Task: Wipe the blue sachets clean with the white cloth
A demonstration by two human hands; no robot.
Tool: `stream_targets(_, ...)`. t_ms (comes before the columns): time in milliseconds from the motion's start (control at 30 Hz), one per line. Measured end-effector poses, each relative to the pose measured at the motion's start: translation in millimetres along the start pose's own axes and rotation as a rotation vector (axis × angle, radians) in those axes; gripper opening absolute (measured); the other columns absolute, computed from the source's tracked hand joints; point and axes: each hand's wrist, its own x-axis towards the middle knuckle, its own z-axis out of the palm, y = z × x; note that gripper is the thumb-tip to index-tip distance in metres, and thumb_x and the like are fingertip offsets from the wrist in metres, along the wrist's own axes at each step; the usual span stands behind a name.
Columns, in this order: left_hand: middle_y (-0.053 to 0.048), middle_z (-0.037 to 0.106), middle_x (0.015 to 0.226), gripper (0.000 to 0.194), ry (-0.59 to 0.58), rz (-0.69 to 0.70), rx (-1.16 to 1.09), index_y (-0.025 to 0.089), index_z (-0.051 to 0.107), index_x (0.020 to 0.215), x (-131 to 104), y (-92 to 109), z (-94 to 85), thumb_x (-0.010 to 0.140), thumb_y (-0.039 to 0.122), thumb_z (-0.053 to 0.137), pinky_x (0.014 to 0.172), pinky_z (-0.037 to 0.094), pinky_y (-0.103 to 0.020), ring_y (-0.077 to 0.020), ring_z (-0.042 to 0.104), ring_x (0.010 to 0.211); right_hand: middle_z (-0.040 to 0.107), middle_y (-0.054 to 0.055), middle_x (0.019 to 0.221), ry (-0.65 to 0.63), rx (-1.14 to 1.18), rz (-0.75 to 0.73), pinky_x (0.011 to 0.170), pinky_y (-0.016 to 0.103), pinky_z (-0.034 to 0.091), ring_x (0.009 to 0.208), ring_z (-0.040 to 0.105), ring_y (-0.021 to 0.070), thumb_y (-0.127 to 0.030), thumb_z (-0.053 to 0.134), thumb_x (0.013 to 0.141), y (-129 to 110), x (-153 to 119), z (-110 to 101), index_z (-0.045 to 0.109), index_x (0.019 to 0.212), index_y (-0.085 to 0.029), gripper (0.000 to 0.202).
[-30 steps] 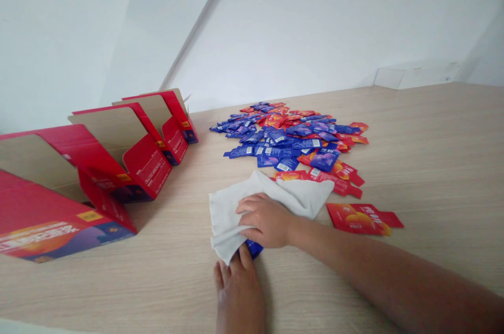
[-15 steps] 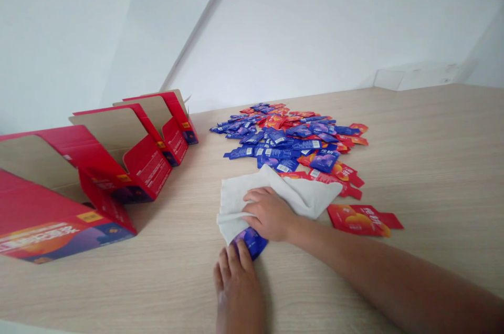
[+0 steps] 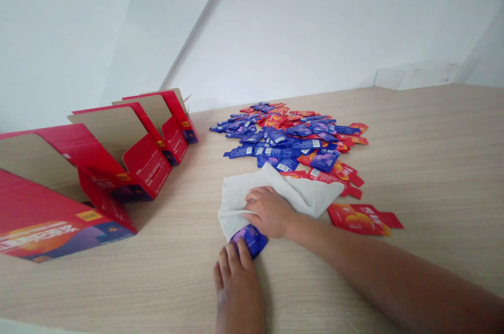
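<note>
On the table in front of me lies a blue sachet [image 3: 254, 241] with a purple fruit print, its far part covered by a white cloth [image 3: 242, 192]. My left hand [image 3: 238, 273] holds the sachet's near left edge under its closed-together fingertips; the thumb is hidden. My right hand [image 3: 270, 213] is closed on the cloth with bent fingers, pressing it over the sachet. The cloth spreads to the right and overlaps a red sachet [image 3: 303, 175]. To the right of my right hand, a red and orange sachet [image 3: 360, 218] lies flat by itself.
Beyond the cloth is a spread-out pile of blue and red sachets [image 3: 275, 142]. Several open red cardboard boxes stand along the left, the nearest box [image 3: 59, 218] large in view. A white wall [image 3: 315, 29] rises behind the wooden table [image 3: 441, 155].
The right hand and the cloth have shifted slightly to the right and away from me, showing a little more of the blue sachet. The left hand stays in place.
</note>
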Motion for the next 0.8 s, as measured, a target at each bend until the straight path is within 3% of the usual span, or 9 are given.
stream_targets(167,-0.014,0.054,0.133,0.057,-0.065,0.006,0.004,0.011,0.046,0.132,1,0,-5.5,0.084,-0.005,0.019,0.099,0.046,-0.041,-0.0282,0.049,0.124,0.063,0.007,0.113,0.050,0.053,-0.081,0.098,0.040,0.031,0.111,0.050,0.0222,-0.035,0.052,0.090,0,-3,-2,0.070,0.091,-0.020,0.023)
stream_targets(333,-0.012,0.062,0.125,0.056,-0.072,0.041,0.009,0.014,0.048,0.131,-1,-3,-4.2,0.084,-0.004,0.021,0.099,0.046,-0.042,-0.0276,0.055,0.117,0.064,0.006,0.112,0.000,0.079,-0.235,0.097,0.039,0.031,0.111,0.050,0.0222,-0.036,0.055,0.087,-4,-3,0,0.069,0.086,-0.018,0.022)
stream_targets(600,-0.015,0.059,0.128,0.054,0.051,0.014,0.012,0.011,0.050,0.128,0,-1,6.7,0.084,-0.004,0.022,0.095,0.049,-0.041,-0.0280,0.054,0.119,0.066,0.008,0.102,-0.012,0.013,-0.022,0.096,0.040,0.031,0.107,0.051,0.0222,-0.035,0.052,0.090,-3,1,-1,0.070,0.087,-0.018,0.025)
stream_targets(700,-0.016,0.060,0.126,0.053,0.111,0.024,0.009,0.011,0.052,0.126,-1,-1,9.4,0.084,-0.005,0.024,0.093,0.051,-0.043,-0.0282,0.056,0.116,0.066,0.008,0.104,-0.008,0.008,-0.015,0.096,0.040,0.031,0.108,0.051,0.0223,-0.035,0.052,0.090,-1,0,-2,0.070,0.087,-0.018,0.025)
stream_targets(800,-0.017,0.060,0.125,0.052,0.096,0.023,0.008,0.010,0.053,0.125,-1,-2,6.3,0.084,-0.005,0.025,0.093,0.050,-0.042,-0.0287,0.055,0.117,0.063,0.008,0.111,0.025,0.052,-0.073,0.097,0.040,0.031,0.111,0.050,0.0229,-0.035,0.053,0.090,-1,-2,-2,0.070,0.093,-0.019,0.024)
